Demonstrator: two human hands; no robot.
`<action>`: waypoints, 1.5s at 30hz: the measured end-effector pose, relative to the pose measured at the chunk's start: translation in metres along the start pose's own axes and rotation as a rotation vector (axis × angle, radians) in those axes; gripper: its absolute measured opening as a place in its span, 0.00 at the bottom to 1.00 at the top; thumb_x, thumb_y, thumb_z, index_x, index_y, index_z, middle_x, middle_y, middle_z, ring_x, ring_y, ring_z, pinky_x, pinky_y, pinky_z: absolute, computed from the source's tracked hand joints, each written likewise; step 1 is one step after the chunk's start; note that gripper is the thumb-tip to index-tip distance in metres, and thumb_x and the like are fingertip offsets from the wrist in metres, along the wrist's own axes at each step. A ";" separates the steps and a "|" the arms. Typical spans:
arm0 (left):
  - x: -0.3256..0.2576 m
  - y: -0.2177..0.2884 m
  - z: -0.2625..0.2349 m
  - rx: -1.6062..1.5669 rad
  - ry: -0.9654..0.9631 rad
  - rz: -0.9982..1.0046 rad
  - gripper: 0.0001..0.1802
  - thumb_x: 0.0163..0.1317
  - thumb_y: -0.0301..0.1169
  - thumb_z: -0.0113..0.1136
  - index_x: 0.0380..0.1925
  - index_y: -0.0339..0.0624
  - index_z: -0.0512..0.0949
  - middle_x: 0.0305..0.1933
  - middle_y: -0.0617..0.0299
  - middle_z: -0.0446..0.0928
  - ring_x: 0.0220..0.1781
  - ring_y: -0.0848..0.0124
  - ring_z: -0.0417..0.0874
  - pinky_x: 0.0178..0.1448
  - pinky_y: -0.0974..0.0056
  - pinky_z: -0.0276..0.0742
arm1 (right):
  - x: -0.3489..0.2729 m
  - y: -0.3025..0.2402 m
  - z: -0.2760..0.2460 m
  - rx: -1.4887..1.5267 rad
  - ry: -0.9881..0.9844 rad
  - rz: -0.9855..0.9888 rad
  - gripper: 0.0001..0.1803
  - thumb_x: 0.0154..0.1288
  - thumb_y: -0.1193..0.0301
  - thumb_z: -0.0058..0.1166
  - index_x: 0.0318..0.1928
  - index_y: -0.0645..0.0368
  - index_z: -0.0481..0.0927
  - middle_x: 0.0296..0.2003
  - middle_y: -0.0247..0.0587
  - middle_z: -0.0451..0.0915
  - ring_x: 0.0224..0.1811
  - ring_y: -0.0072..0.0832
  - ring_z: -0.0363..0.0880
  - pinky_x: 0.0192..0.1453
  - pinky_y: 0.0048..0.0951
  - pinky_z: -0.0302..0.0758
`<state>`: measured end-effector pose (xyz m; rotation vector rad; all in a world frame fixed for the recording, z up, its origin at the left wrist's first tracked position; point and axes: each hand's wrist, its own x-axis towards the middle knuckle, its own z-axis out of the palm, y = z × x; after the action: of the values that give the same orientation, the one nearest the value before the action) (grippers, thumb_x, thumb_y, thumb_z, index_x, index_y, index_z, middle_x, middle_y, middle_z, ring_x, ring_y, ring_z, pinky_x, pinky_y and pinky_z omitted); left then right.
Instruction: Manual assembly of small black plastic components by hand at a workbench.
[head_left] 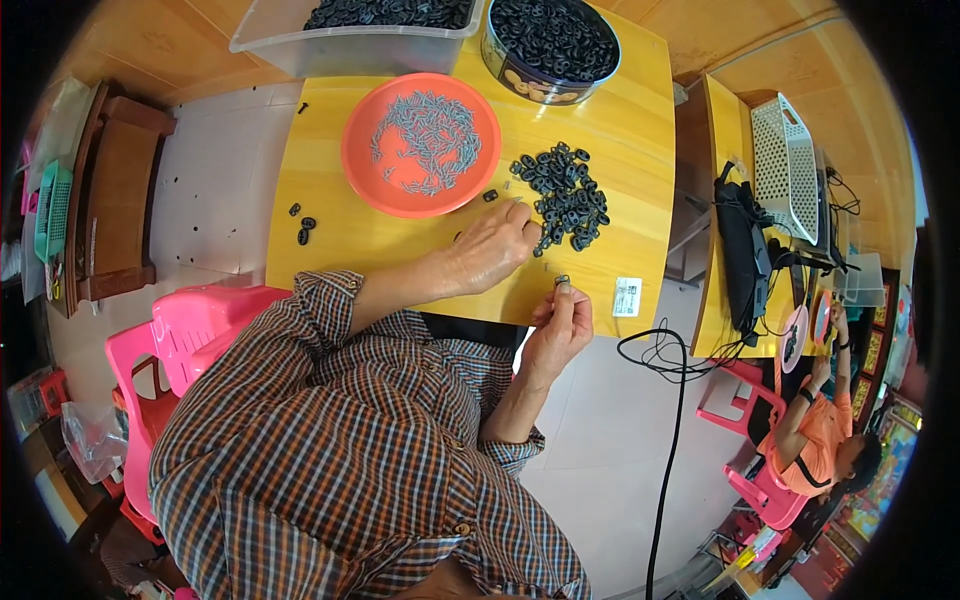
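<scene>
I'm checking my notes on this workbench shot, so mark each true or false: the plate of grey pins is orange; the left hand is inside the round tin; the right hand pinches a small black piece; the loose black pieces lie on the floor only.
1. The plate of grey pins is orange: true.
2. The left hand is inside the round tin: false, it rests on the yellow table beside the pile of black pieces.
3. The right hand pinches a small black piece: true.
4. Loose black pieces lie on the floor only: false, they are piled on the table.

bare tabletop (330, 235) left, orange plate (421, 144) ahead
</scene>
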<state>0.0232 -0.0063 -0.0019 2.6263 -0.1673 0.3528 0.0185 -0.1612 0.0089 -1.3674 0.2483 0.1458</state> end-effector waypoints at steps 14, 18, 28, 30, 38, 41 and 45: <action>-0.013 -0.008 0.010 -0.291 0.218 -0.056 0.08 0.51 0.16 0.57 0.33 0.32 0.75 0.43 0.48 0.72 0.43 0.53 0.77 0.46 0.57 0.77 | -0.004 -0.002 -0.003 0.020 -0.025 -0.066 0.08 0.66 0.70 0.53 0.29 0.58 0.74 0.22 0.31 0.73 0.17 0.13 0.65 0.20 0.15 0.58; -0.013 -0.013 0.013 -0.224 0.174 -0.087 0.04 0.54 0.20 0.58 0.31 0.35 0.76 0.33 0.54 0.75 0.36 0.57 0.78 0.40 0.58 0.76 | -0.004 -0.001 -0.002 0.020 -0.046 -0.071 0.08 0.66 0.71 0.52 0.29 0.59 0.73 0.21 0.31 0.72 0.17 0.14 0.64 0.19 0.15 0.59; 0.002 -0.009 0.004 -0.153 0.128 -0.104 0.06 0.54 0.23 0.59 0.33 0.36 0.78 0.31 0.55 0.75 0.35 0.58 0.79 0.34 0.57 0.77 | -0.002 -0.004 -0.001 -0.013 0.004 -0.061 0.09 0.66 0.71 0.52 0.29 0.60 0.73 0.20 0.32 0.71 0.17 0.14 0.64 0.19 0.16 0.59; 0.006 -0.012 0.004 -0.150 0.134 -0.061 0.07 0.54 0.23 0.59 0.34 0.37 0.79 0.34 0.56 0.75 0.35 0.58 0.79 0.34 0.57 0.77 | 0.000 -0.004 -0.003 0.001 -0.002 -0.057 0.08 0.66 0.71 0.53 0.29 0.58 0.73 0.21 0.31 0.73 0.17 0.14 0.64 0.19 0.15 0.58; 0.018 -0.011 0.003 -0.197 -0.016 -0.037 0.08 0.52 0.24 0.56 0.34 0.42 0.79 0.35 0.57 0.71 0.43 0.59 0.77 0.40 0.54 0.75 | 0.004 -0.007 0.005 -0.010 0.010 0.014 0.09 0.67 0.70 0.52 0.29 0.59 0.72 0.20 0.30 0.71 0.16 0.13 0.63 0.19 0.15 0.57; 0.019 -0.011 0.004 -0.158 -0.005 -0.037 0.07 0.52 0.24 0.57 0.33 0.41 0.79 0.36 0.58 0.71 0.43 0.60 0.76 0.38 0.55 0.76 | 0.005 -0.006 0.006 0.000 0.013 0.028 0.09 0.66 0.71 0.52 0.28 0.58 0.72 0.20 0.30 0.71 0.16 0.13 0.62 0.19 0.15 0.56; 0.020 -0.012 0.005 -0.137 0.041 -0.017 0.06 0.53 0.25 0.58 0.33 0.40 0.78 0.36 0.58 0.71 0.41 0.59 0.76 0.36 0.57 0.76 | 0.007 -0.004 0.006 -0.003 0.010 0.036 0.10 0.66 0.71 0.52 0.28 0.58 0.72 0.20 0.30 0.71 0.16 0.13 0.62 0.19 0.15 0.57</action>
<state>0.0459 0.0005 -0.0056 2.4823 -0.1502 0.3760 0.0266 -0.1569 0.0124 -1.3675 0.2812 0.1696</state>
